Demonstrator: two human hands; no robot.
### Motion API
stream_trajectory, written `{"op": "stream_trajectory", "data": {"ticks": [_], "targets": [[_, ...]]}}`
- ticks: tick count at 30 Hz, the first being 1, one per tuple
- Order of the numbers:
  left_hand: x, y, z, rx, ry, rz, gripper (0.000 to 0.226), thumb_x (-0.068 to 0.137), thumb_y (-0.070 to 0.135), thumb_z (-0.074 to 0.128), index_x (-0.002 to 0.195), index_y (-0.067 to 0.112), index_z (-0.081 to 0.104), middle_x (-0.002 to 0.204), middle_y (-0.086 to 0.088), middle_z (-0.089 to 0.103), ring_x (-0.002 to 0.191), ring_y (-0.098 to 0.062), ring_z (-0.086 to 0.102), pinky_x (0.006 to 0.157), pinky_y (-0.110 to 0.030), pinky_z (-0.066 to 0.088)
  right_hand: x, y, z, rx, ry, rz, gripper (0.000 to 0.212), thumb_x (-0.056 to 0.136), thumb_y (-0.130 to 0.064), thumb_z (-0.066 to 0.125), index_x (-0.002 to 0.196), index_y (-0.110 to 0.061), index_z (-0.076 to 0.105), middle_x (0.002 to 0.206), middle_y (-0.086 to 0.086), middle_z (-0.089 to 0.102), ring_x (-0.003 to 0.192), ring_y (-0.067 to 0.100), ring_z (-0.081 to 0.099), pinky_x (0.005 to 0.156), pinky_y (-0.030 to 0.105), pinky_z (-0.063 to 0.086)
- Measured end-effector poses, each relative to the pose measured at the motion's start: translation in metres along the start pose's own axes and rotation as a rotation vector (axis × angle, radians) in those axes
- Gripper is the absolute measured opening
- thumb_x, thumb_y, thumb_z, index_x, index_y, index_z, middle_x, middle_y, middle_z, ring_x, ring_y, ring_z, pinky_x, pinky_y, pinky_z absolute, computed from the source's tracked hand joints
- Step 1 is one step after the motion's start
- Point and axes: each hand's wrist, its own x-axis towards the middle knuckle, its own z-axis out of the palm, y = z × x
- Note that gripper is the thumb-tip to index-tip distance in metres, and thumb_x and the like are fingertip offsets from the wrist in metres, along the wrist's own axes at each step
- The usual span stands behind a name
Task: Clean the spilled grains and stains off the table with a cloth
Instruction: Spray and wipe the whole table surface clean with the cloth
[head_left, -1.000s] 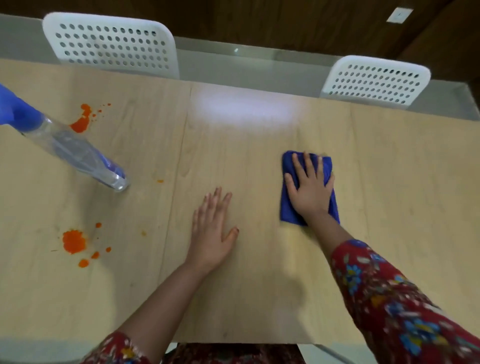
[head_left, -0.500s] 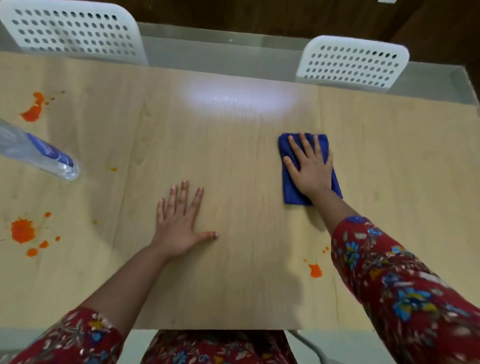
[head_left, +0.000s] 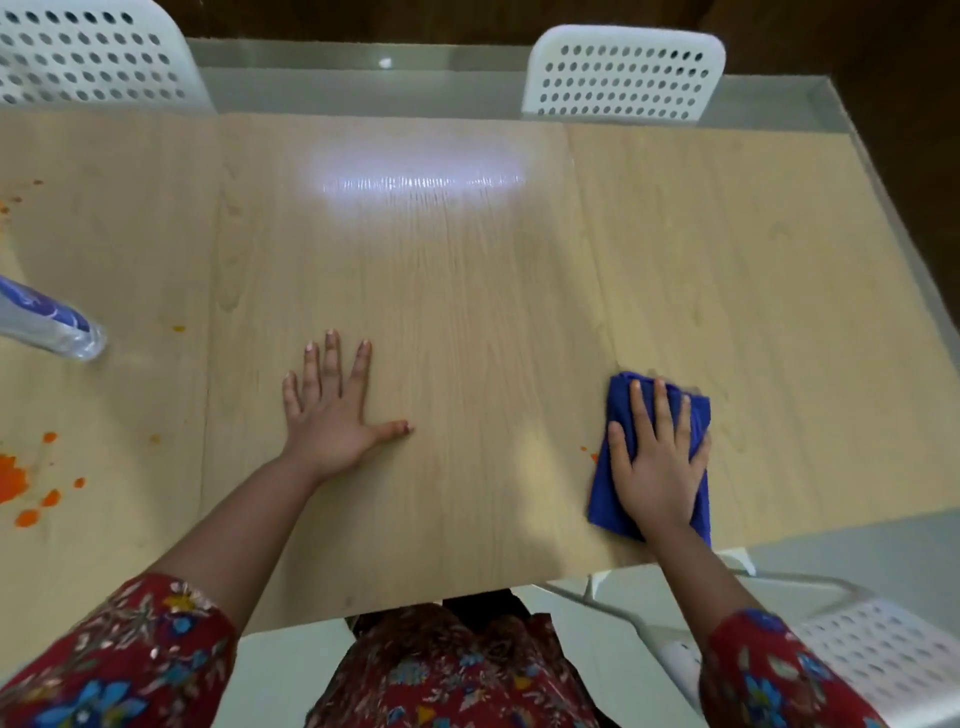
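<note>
Cloth (head_left: 602, 493), folded and blue, lies near the table (head_left: 467, 291)'s front edge under my right hand (head_left: 657, 467), straight fingers pressing it flat. My left hand (head_left: 332, 421) rests spread on the wood, well apart. Orange stains (head_left: 10, 478) sit far left, near a clear bottle (head_left: 47, 322); a speck (head_left: 594, 457) lies just beside the cloth.

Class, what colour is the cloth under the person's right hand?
The cloth is dark blue, seen best in the head view, the only one.
</note>
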Motion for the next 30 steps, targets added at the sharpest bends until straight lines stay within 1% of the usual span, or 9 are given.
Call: {"op": "stream_trajectory", "data": {"ticks": [3,6,9,11,13,16,21,24,30], "targets": [[0.0,0.0,-0.001,-0.002,-0.008,0.014,0.113,0.074,0.078,0.051,0.147,0.037,-0.026,0.146,0.003,-0.047,0.138,-0.021,-0.039,0.113,-0.047,-0.02,0.011,-0.062,0.006,0.03,0.03,-0.016,0.065,0.092,-0.059,0.017,0.153,-0.037,0.017,0.162,-0.007,0.011,0.15,0.024,0.006,0.114,0.061,0.012],[-0.002,0.0,-0.003,0.005,-0.017,0.023,0.113,0.075,0.077,0.051,0.147,0.036,-0.025,0.148,0.001,-0.045,0.139,-0.022,-0.038,0.113,-0.047,-0.019,-0.022,-0.129,0.017,0.041,0.003,-0.304,0.061,0.095,-0.057,0.025,0.152,-0.039,0.015,0.162,-0.009,0.009,0.15,0.022,0.001,0.115,0.059,0.008],[-0.003,-0.001,-0.006,0.013,-0.035,0.03,0.113,0.076,0.075,0.053,0.147,0.036,-0.025,0.148,0.001,-0.045,0.139,-0.023,-0.038,0.114,-0.048,-0.018,-0.084,-0.117,0.02,0.017,-0.069,-0.565,0.06,0.097,-0.06,0.031,0.152,-0.042,0.016,0.162,-0.014,0.006,0.15,0.018,-0.002,0.116,0.058,0.011],[-0.003,-0.001,-0.01,0.001,-0.089,0.041,0.115,0.077,0.073,0.056,0.147,0.034,-0.027,0.146,-0.001,-0.048,0.137,-0.024,-0.041,0.113,-0.049,-0.018,-0.083,-0.072,0.014,0.019,-0.064,-0.497,0.062,0.094,-0.062,0.032,0.151,-0.044,0.018,0.161,-0.016,0.008,0.15,0.015,0.0,0.114,0.058,0.016],[-0.002,-0.001,-0.014,-0.005,-0.141,0.056,0.118,0.076,0.07,0.059,0.146,0.033,-0.03,0.144,-0.002,-0.051,0.134,-0.025,-0.044,0.112,-0.05,-0.02,-0.053,-0.038,0.008,-0.017,-0.039,-0.227,0.064,0.092,-0.064,0.025,0.152,-0.044,0.015,0.162,-0.014,0.006,0.15,0.017,0.001,0.115,0.058,0.013],[0.0,-0.003,-0.019,-0.014,-0.198,0.059,0.12,0.077,0.067,0.061,0.145,0.032,-0.032,0.141,-0.003,-0.053,0.132,-0.026,-0.046,0.111,-0.051,-0.021,0.011,-0.067,0.001,0.017,0.0,0.028,0.067,0.09,-0.063,0.009,0.153,-0.04,0.009,0.163,-0.009,0.005,0.15,0.022,0.0,0.116,0.059,0.005],[-0.003,0.0,-0.02,-0.033,-0.181,0.052,0.118,0.078,0.063,0.063,0.147,0.035,-0.028,0.144,-0.003,-0.05,0.135,-0.025,-0.043,0.112,-0.05,-0.02,-0.036,-0.178,0.022,0.094,-0.019,-0.426,0.059,0.095,-0.054,0.028,0.152,-0.036,0.023,0.161,-0.008,0.016,0.15,0.023,0.005,0.117,0.058,0.009],[-0.003,-0.001,-0.02,-0.027,-0.178,0.059,0.12,0.078,0.061,0.066,0.146,0.035,-0.029,0.144,-0.003,-0.05,0.135,-0.025,-0.043,0.112,-0.049,-0.021,-0.09,-0.137,0.022,0.072,-0.07,-0.555,0.06,0.097,-0.057,0.032,0.153,-0.041,0.016,0.162,-0.014,0.007,0.15,0.016,-0.003,0.118,0.052,0.007],[-0.002,-0.003,-0.022,-0.053,-0.205,0.071,0.122,0.077,0.061,0.066,0.145,0.034,-0.032,0.142,-0.003,-0.053,0.132,-0.025,-0.046,0.111,-0.05,-0.022,0.011,-0.061,0.0,0.024,-0.022,0.04,0.065,0.092,-0.062,0.011,0.153,-0.041,0.005,0.163,-0.01,0.0,0.15,0.02,-0.005,0.117,0.057,0.005]]}}
